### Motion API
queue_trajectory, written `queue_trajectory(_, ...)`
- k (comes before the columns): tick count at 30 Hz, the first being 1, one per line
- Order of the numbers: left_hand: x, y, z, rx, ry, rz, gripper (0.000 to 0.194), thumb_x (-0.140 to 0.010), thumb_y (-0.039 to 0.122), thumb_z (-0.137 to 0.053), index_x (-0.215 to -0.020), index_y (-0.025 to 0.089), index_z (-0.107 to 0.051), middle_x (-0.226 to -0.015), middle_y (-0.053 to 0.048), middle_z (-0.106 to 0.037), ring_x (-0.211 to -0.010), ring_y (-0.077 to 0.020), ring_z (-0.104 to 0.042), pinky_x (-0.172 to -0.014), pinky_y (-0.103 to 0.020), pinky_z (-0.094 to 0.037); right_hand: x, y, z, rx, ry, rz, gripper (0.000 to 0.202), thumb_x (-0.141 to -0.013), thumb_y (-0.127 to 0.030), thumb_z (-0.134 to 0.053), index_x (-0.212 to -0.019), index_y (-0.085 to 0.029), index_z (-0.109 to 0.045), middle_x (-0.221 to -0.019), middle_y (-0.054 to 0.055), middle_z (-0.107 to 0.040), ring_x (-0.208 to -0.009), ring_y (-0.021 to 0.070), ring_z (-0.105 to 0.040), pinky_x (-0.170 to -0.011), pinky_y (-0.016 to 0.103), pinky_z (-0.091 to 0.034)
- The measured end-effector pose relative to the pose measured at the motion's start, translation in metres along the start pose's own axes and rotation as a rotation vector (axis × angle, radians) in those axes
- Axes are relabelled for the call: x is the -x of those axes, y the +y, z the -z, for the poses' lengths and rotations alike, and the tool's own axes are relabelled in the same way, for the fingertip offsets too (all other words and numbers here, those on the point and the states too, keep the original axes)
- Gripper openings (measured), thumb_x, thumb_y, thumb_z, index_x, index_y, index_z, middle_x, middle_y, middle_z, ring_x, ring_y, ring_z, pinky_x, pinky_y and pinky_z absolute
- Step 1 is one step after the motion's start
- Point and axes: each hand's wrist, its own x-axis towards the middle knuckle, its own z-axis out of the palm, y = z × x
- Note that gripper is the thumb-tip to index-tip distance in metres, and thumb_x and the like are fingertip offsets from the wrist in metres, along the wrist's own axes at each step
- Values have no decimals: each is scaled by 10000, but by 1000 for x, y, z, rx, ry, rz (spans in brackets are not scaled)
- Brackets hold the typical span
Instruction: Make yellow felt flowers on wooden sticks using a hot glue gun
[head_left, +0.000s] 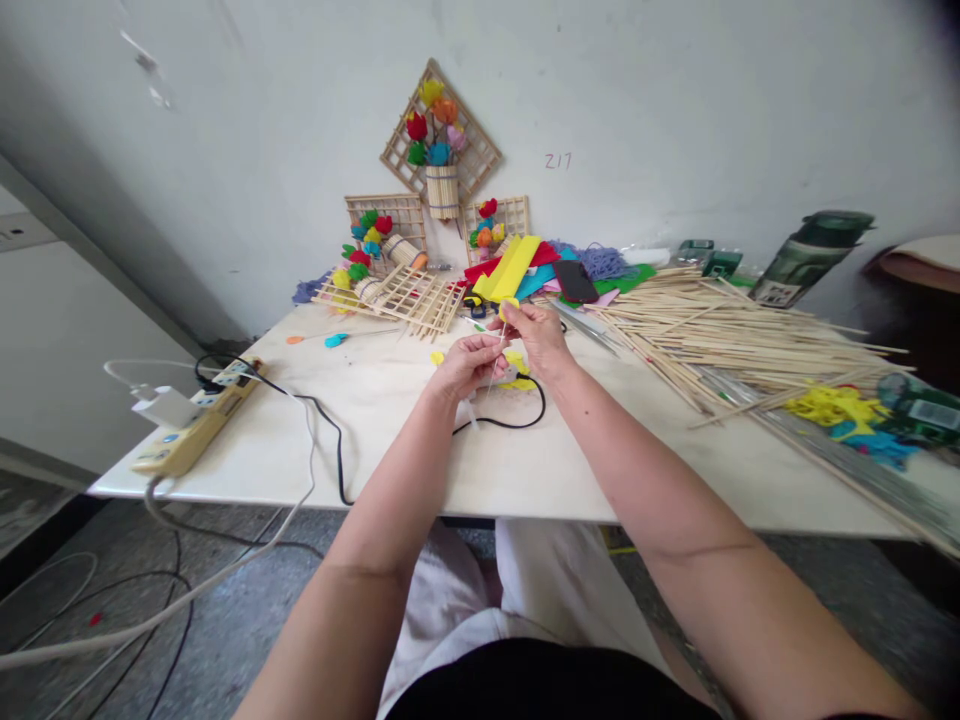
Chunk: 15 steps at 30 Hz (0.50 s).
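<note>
My right hand point(541, 338) pinches a small yellow paper flower point(509, 306) near the middle of the table. My left hand point(471, 366) is closed on the thin wire stem point(492, 374) that runs down from this flower. Just under both hands lies a pale tool with a black cord point(541, 405), mostly hidden by my fingers; it looks like a glue gun. Yellow paper pieces point(517, 362) lie beside it. To the left rest a blue flower point(336, 340) and an orange flower point(295, 340) on thin stems.
Stick lattices with paper flowers point(442, 130) lean on the wall. Coloured paper point(510, 270), a phone point(576, 282) and scissors point(474, 305) lie behind my hands. Wooden sticks point(735, 330) and a dark bottle point(814, 255) are at right. A power strip point(180, 440) trails cables at left.
</note>
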Motion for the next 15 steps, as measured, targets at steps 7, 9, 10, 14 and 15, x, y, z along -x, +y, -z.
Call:
queue_trajectory(7,0,1,0,8,-13,-15,365,-574,313,-843,-769,90,-631,-574,-29,-663,-444,-87,-582,-445,-168,-437,3,-2,-1,-22,-47,-20,472,-654,-643,-679,-621,-172,-660,-635,48,-679,-576,141,-591,-567,263,-468)
queue_trajectory(9,0,1,-1,10,-16,-17,367,-570,314,-846,-767,89,-632,-574,-28,-663,-443,-87,-583,-443,-167,-441,3,-3,0,-14,-41,-29,475,-662,-647,-668,-624,-173,-658,-639,49,-678,-583,143,-594,-566,262,-464)
queue_trajectory(10,1,1,-1,9,-16,-18,362,-571,311,-846,-762,90,-631,-571,-27,-662,-442,-87,-583,-443,-167,-442,3,-3,0,-17,-40,-33,469,-663,-644,-667,-641,-175,-661,-647,48,-681,-586,144,-595,-561,261,-461)
queue_trajectory(14,0,0,0,-4,-23,0,329,-601,293,-832,-768,95,-628,-565,-18,-657,-433,-83,-577,-456,-171,-452,1,-3,0,-50,-18,-20,426,-670,-609,-676,-679,-183,-661,-642,34,-676,-576,134,-585,-544,250,-445)
queue_trajectory(15,0,0,0,-8,-23,7,317,-615,285,-825,-774,95,-628,-568,-17,-658,-433,-81,-577,-463,-173,-458,1,-4,0,-51,-12,-16,421,-678,-604,-671,-666,-183,-655,-632,32,-671,-570,131,-582,-546,248,-444)
